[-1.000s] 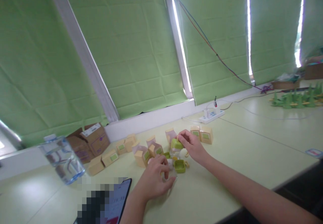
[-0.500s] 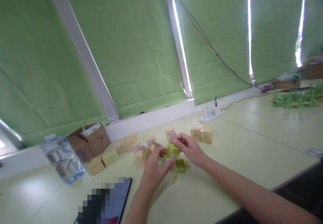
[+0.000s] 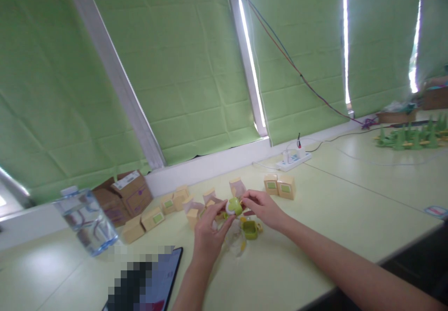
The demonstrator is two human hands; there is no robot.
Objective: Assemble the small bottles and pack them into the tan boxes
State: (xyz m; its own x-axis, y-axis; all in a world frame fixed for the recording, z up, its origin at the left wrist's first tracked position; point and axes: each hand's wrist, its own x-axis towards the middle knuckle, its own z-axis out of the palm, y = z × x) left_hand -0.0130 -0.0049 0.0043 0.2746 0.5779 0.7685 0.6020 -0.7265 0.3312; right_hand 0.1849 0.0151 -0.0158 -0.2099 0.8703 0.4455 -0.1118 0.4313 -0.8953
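Between my two hands, just above the table, is a small green case [image 3: 234, 206] with a white part on its left side. The fingers and thumb of my left hand [image 3: 210, 231] are closed on its left side. My right hand [image 3: 262, 208] pinches a small yellowish piece at the case's right edge; its exact kind is too small to make out. Below the right hand an open green box-shaped case [image 3: 250, 229] with a yellow ring lies on the table. Clear plastic packaging [image 3: 236, 242] with a yellow spot rests beneath the left hand.
Several small tan cartons [image 3: 153, 218] stand behind my hands, some with open flaps. A large water bottle [image 3: 89, 224] and a brown cardboard box [image 3: 126, 194] are at left. A tablet [image 3: 161, 273] lies in front. A power strip [image 3: 293, 161] sits by the wall.
The green case has turned, so its white part now faces left, and it has shifted slightly left. My left hand has moved up around it, uncovering more of the clear packaging.
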